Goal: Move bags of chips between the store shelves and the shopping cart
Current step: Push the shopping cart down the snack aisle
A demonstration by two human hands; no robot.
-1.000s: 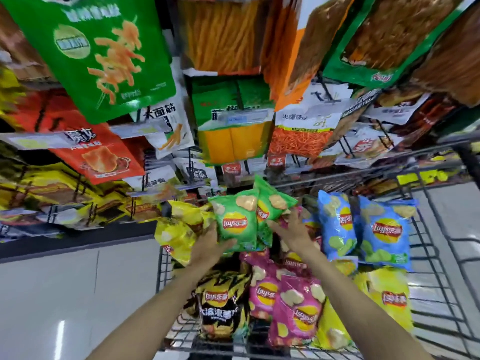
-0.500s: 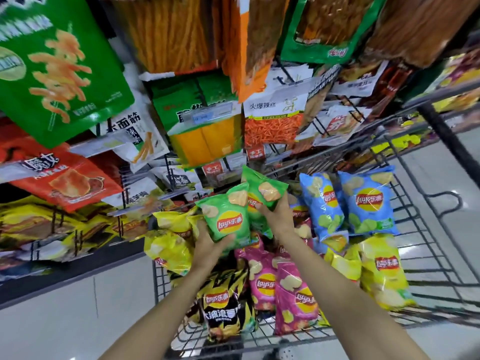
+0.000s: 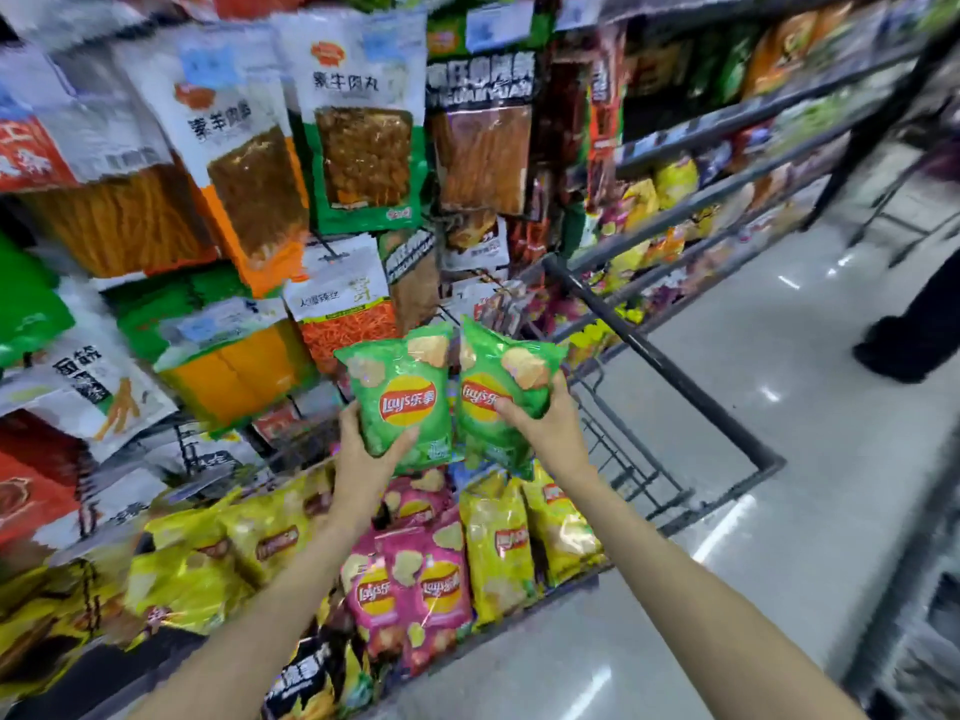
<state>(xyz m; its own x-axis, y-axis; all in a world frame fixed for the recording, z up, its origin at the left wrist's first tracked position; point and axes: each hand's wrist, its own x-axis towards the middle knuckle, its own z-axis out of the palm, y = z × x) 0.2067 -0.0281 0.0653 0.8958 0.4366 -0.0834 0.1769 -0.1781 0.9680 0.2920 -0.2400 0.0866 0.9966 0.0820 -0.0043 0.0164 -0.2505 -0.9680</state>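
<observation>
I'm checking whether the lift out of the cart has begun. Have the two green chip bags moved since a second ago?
Yes. The two green chip bags, gripped in the left hand and right hand, have risen above the pink bags in the cart.

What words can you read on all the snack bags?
"Lay's乐事" on the left green foil chip bag.
"Lay's" on the right green foil chip bag, partly covered.
"Lay's乐事" on the pink foil chip bags.
"素牛肉丸" on the white-and-green hanging pouch.
Price tags: too blurred.
</observation>
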